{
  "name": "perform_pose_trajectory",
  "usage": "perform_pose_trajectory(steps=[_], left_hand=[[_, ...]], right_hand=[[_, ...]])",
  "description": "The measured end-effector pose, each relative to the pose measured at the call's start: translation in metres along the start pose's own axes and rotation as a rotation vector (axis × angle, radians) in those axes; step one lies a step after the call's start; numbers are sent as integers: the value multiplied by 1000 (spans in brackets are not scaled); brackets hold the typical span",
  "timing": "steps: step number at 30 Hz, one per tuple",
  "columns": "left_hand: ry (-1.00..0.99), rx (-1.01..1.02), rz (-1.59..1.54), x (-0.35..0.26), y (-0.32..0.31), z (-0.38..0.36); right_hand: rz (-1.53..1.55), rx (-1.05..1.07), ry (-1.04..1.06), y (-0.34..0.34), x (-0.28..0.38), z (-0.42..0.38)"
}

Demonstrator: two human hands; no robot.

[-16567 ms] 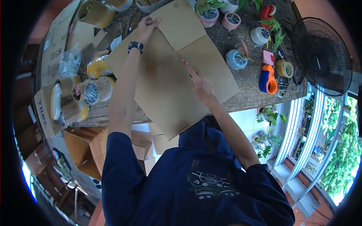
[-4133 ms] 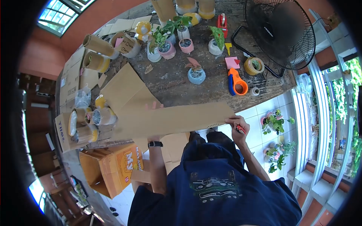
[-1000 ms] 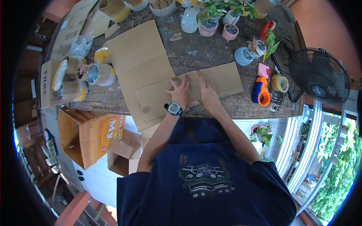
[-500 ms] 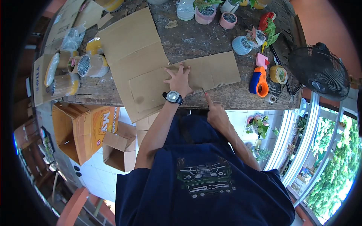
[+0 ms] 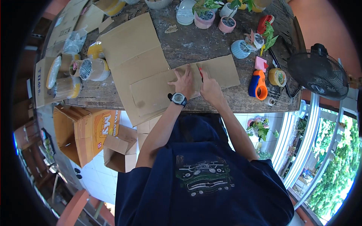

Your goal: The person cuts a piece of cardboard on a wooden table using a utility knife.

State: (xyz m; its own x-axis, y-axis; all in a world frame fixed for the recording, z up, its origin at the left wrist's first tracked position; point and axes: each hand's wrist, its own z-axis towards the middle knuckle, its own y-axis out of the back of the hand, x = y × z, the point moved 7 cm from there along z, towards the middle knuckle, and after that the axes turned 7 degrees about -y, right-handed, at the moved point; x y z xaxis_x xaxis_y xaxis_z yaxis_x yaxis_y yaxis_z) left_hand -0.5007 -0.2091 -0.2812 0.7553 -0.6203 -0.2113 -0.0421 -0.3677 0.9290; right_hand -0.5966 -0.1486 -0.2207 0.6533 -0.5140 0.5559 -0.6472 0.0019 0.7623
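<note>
A long flat strip of cardboard lies near the table's front edge, its left part over a larger cardboard sheet. My left hand, with a watch on its wrist, presses flat on the strip with fingers spread. Just right of it, my right hand is closed around a small red cutter knife. The knife's tip touches or nearly touches the strip close to its far edge. Most of the handle is hidden inside my fingers.
An orange and blue tape dispenser, a yellow tape roll and a black fan stand at the right. Potted plants line the back. Wrapped containers sit left; cardboard boxes are on the floor below.
My right hand has moved the knife from the strip's near edge up toward its far edge. My left hand stays pressed on the cardboard, its fingers slightly shifted.
</note>
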Motion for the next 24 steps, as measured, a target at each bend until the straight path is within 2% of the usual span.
perform_pose_trajectory(steps=[2,6,12,18,24], left_hand=[[-10,-66,68,4,-19,7],[-13,23,8,-3,12,-1],[-3,-47,69,-1,-5,4],[5,-69,39,-2,-3,3],[2,-13,6,-3,4,3]], right_hand=[[-34,10,-5,-1,2,1],[-11,-65,68,6,11,-4],[-89,42,-20,-9,10,6],[-50,-51,22,-9,3,7],[-134,138,-25,-12,-1,1]])
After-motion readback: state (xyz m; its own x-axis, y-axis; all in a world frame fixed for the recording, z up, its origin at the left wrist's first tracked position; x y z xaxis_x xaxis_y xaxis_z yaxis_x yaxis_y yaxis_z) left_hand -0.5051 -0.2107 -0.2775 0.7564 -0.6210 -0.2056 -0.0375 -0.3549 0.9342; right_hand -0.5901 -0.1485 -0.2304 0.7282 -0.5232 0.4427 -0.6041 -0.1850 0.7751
